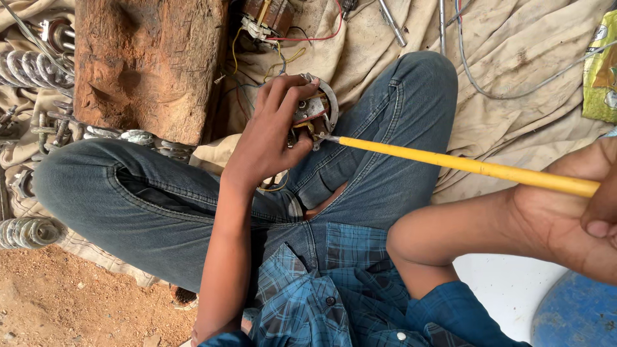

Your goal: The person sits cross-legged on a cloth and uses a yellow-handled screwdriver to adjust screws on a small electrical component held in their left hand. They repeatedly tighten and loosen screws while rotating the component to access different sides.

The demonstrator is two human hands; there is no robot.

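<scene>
My right hand (pixel 581 218), nearest me at four o'clock, has its grip wrapped shut round the long yellow screwdriver (pixel 469 165); I judge a steady, in-line push matters, or the tip will slip off its seat. The shaft runs toward ten o'clock over my jeans (pixel 154 205), and its metal tip touches the small electrical part (pixel 313 114) above my lap. My left hand (pixel 273 138) clamps that part, fingers curled over it, thumb beneath. I'd keep it firm and my fingers off the tip's line. Thin wires (pixel 283 64) trail from it toward twelve o'clock, beside the wooden block (pixel 148 64) on the cloth (pixel 527 64).
</scene>
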